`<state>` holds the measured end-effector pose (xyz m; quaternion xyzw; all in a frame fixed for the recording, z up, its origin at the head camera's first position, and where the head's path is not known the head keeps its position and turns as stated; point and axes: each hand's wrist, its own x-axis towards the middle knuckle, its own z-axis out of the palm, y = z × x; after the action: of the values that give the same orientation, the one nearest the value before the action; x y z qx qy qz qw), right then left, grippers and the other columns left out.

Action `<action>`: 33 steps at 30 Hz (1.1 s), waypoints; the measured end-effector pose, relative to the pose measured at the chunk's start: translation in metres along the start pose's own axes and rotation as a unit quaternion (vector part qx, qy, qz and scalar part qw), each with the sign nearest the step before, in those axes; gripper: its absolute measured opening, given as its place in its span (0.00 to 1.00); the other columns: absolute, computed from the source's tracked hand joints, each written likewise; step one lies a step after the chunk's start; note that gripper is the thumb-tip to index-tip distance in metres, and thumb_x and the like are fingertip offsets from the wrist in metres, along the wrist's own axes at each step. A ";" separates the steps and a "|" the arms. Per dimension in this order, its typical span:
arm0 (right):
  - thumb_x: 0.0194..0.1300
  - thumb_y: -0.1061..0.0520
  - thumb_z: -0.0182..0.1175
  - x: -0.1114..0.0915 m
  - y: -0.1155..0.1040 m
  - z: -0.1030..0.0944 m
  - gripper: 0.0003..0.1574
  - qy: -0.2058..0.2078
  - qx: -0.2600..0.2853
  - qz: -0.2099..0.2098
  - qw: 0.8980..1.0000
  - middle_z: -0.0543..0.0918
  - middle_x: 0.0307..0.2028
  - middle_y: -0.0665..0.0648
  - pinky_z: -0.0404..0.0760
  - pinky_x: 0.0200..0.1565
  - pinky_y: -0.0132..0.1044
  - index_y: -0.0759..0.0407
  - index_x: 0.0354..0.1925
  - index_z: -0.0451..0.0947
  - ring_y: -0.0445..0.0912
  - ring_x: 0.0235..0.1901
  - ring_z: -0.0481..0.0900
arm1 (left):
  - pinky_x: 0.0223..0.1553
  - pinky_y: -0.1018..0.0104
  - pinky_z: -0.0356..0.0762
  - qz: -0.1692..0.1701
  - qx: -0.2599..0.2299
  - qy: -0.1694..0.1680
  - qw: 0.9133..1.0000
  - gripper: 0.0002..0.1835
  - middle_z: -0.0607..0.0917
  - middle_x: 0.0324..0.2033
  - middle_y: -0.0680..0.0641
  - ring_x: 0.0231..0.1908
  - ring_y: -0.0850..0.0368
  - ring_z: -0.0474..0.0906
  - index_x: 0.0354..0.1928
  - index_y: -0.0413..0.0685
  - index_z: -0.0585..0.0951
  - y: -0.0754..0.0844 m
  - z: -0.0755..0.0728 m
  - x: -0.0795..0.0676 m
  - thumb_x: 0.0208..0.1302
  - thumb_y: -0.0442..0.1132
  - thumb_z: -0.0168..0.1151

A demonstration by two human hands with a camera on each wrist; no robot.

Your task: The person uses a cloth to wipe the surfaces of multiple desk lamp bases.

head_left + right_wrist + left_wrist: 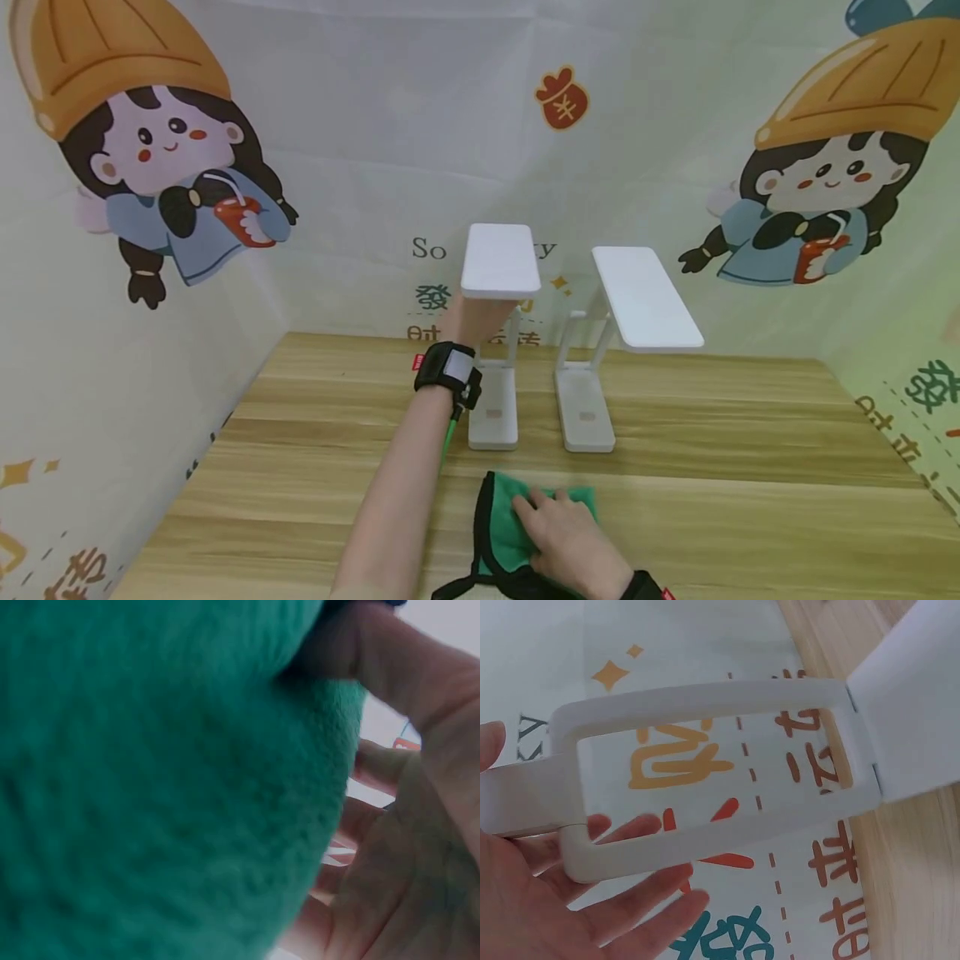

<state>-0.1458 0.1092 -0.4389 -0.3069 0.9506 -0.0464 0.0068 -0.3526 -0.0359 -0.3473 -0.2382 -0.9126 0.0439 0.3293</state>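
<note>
Left hand (pixel 559 919): fingers spread, fairly straight, reaching behind the arm of the left stand (pixel 492 408), near its upper end. No firm grip seen; contact uncertain. Right hand (pixel 573 537): thumb and bent fingers pinch the green cloth (pixel 504 529), black-edged, lying on the table (pixel 750 433) nearer than the stands.

My read: left is setting itself to steady the stand. Better to take the arm than the top panel (pixel 501 260), which may swing at its joint. Base looks narrow, panel high; likely top-heavy, so keep the base flat. Bunch the cloth's loose black edge into the palm so it can't snag.

Right stand (pixel 585 408) just beside, untouched; mind its overhanging panel. Patterned sheet (pixel 375 125) behind both.
</note>
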 end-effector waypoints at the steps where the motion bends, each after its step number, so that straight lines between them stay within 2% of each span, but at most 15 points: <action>1: 0.44 0.61 0.72 0.000 0.000 0.000 0.26 0.007 0.000 -0.003 1.000 0.78 0.34 0.56 0.73 0.24 0.37 0.58 0.42 0.73 0.51 0.27 0.76 | 0.35 0.78 0.66 0.013 0.037 0.004 0.999 0.16 0.79 0.36 0.48 0.27 0.60 0.72 0.55 0.42 0.68 0.000 0.001 0.001 0.75 0.44 0.42; 3: 0.44 0.63 0.71 0.000 0.002 -0.003 0.25 0.024 -0.003 -0.006 1.000 0.78 0.32 0.55 0.73 0.23 0.36 0.57 0.41 0.73 0.50 0.26 0.76 | 0.24 0.77 0.61 0.014 0.035 0.004 0.999 0.13 0.77 0.31 0.49 0.20 0.62 0.65 0.51 0.43 0.69 -0.001 0.002 0.002 0.74 0.44 0.46; 4: 0.44 0.63 0.71 0.000 0.003 -0.007 0.25 0.034 -0.003 -0.007 0.999 0.78 0.32 0.55 0.73 0.23 0.37 0.57 0.42 0.73 0.50 0.27 0.76 | 0.21 0.77 0.58 0.001 -0.015 0.001 1.000 0.14 0.77 0.28 0.49 0.17 0.63 0.63 0.51 0.42 0.70 -0.001 0.002 0.002 0.72 0.45 0.49; 7: 0.43 0.67 0.70 0.003 0.008 -0.023 0.26 0.084 -0.011 -0.006 0.996 0.78 0.33 0.54 0.73 0.22 0.37 0.58 0.42 0.74 0.50 0.28 0.76 | 0.21 0.73 0.62 -0.011 -0.074 -0.047 0.996 0.15 0.78 0.31 0.47 0.18 0.61 0.64 0.54 0.41 0.68 -0.001 -0.001 0.003 0.72 0.43 0.49; 8: 0.44 0.67 0.70 0.005 0.010 -0.030 0.26 0.101 -0.018 0.000 0.995 0.79 0.34 0.55 0.73 0.21 0.38 0.58 0.43 0.74 0.51 0.28 0.76 | 0.21 0.72 0.62 -0.037 -0.140 -0.066 0.987 0.16 0.78 0.30 0.46 0.17 0.61 0.64 0.55 0.40 0.68 0.000 -0.002 0.004 0.72 0.43 0.50; 9: 0.45 0.68 0.70 0.009 0.012 -0.037 0.26 0.119 -0.030 0.005 0.992 0.79 0.35 0.56 0.74 0.21 0.39 0.58 0.43 0.74 0.52 0.29 0.76 | 0.18 0.71 0.60 -0.079 -0.222 -0.078 0.969 0.19 0.78 0.26 0.46 0.14 0.61 0.63 0.55 0.40 0.68 0.000 -0.003 0.003 0.71 0.45 0.52; 10: 0.46 0.67 0.71 0.015 0.014 -0.044 0.26 0.134 -0.039 0.010 0.990 0.79 0.36 0.57 0.74 0.21 0.40 0.58 0.44 0.74 0.53 0.30 0.76 | 0.17 0.70 0.59 -0.119 -0.294 -0.083 0.945 0.21 0.77 0.22 0.45 0.13 0.61 0.62 0.56 0.39 0.68 0.000 -0.004 0.003 0.70 0.46 0.54; 11: 0.47 0.67 0.71 0.022 0.017 -0.050 0.26 0.150 -0.050 0.015 0.987 0.79 0.37 0.58 0.74 0.21 0.41 0.58 0.45 0.74 0.54 0.31 0.76 | 0.16 0.69 0.59 -0.147 -0.331 -0.094 0.927 0.21 0.77 0.21 0.45 0.12 0.60 0.63 0.56 0.40 0.68 0.000 -0.005 0.003 0.70 0.47 0.54; 13: 0.48 0.65 0.72 0.039 0.025 -0.055 0.27 0.186 -0.077 0.017 0.979 0.78 0.38 0.59 0.75 0.21 0.41 0.59 0.48 0.74 0.56 0.32 0.77 | 0.16 0.67 0.62 -0.190 -0.378 -0.104 0.900 0.22 0.78 0.20 0.43 0.13 0.58 0.65 0.57 0.41 0.69 0.000 -0.006 0.002 0.69 0.48 0.54; 14: 0.49 0.64 0.71 0.048 0.028 -0.056 0.27 0.199 -0.087 0.016 0.976 0.78 0.38 0.60 0.75 0.22 0.42 0.59 0.48 0.74 0.57 0.32 0.77 | 0.16 0.66 0.63 -0.206 -0.392 -0.108 0.890 0.22 0.78 0.19 0.44 0.13 0.58 0.66 0.56 0.41 0.71 0.000 -0.005 0.002 0.69 0.49 0.54; 15: 0.49 0.64 0.72 0.057 0.032 -0.055 0.28 0.209 -0.089 0.015 0.974 0.77 0.38 0.61 0.76 0.23 0.42 0.60 0.49 0.74 0.57 0.33 0.77 | 0.16 0.65 0.63 -0.217 -0.394 -0.110 0.887 0.22 0.78 0.19 0.44 0.13 0.57 0.66 0.55 0.41 0.72 0.000 -0.004 0.001 0.69 0.51 0.54; 18: 0.54 0.63 0.68 0.082 0.037 -0.046 0.26 0.196 -0.058 0.026 0.979 0.76 0.44 0.64 0.78 0.28 0.44 0.62 0.53 0.75 0.59 0.38 0.77 | 0.16 0.65 0.64 -0.238 -0.385 -0.114 0.885 0.24 0.80 0.20 0.44 0.14 0.56 0.68 0.53 0.42 0.74 0.000 -0.002 0.000 0.68 0.54 0.54; 21: 0.61 0.58 0.64 0.099 0.037 -0.035 0.25 0.120 0.012 0.058 0.991 0.74 0.54 0.66 0.78 0.42 0.52 0.61 0.57 0.74 0.63 0.50 0.73 | 0.16 0.64 0.63 -0.255 -0.355 -0.123 0.891 0.26 0.82 0.22 0.44 0.14 0.56 0.69 0.51 0.42 0.75 0.002 -0.002 0.000 0.66 0.58 0.53; 25: 0.67 0.52 0.58 0.112 0.038 -0.022 0.27 0.038 0.073 0.080 0.993 0.69 0.62 0.67 0.69 0.56 0.56 0.59 0.61 0.72 0.66 0.60 0.66 | 0.18 0.63 0.64 -0.262 -0.331 -0.137 0.896 0.27 0.84 0.24 0.43 0.15 0.56 0.70 0.52 0.43 0.74 0.004 -0.006 0.000 0.67 0.59 0.52; 33: 0.68 0.51 0.57 0.129 0.045 -0.019 0.26 0.023 0.093 0.091 0.991 0.68 0.63 0.66 0.65 0.61 0.52 0.59 0.61 0.73 0.62 0.63 0.64 | 0.18 0.63 0.62 -0.278 -0.326 -0.152 0.891 0.25 0.77 0.15 0.47 0.14 0.56 0.68 0.48 0.44 0.75 0.004 -0.005 0.002 0.66 0.60 0.52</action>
<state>-0.2778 0.0718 -0.4225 -0.2161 0.9659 -0.1414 0.0174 -0.3494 -0.0320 -0.3433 -0.0589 -0.9436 -0.3133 0.0891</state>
